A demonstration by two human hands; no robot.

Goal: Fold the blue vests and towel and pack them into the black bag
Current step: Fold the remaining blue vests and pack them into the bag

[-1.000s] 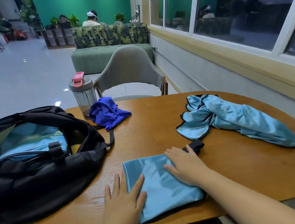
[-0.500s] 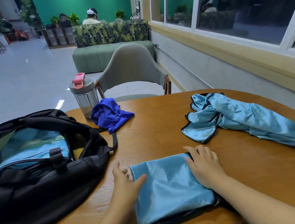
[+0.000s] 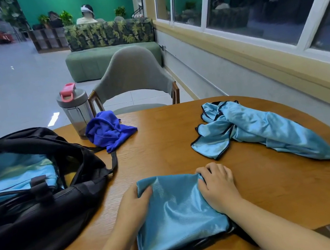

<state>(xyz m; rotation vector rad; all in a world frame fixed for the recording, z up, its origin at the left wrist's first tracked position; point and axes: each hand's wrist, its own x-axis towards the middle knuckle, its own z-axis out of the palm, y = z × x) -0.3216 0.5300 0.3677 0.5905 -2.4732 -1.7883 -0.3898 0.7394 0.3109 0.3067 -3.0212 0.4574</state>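
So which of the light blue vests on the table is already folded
The folded vest at the near edge, under both hands. The other light blue vest, far right, lies crumpled, untouched.

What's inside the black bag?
Light blue fabric shows through the open top of the black bag, like the vests on the table. Anything beneath it or deeper in the bag is hidden.

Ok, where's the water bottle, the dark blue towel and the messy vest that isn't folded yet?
water bottle [image 3: 77,116], head view, on its clear body below the grey lid.
dark blue towel [image 3: 107,130], head view, on the middle of the crumpled heap.
unfolded vest [image 3: 266,129], head view, on the shiny cloth near its middle.
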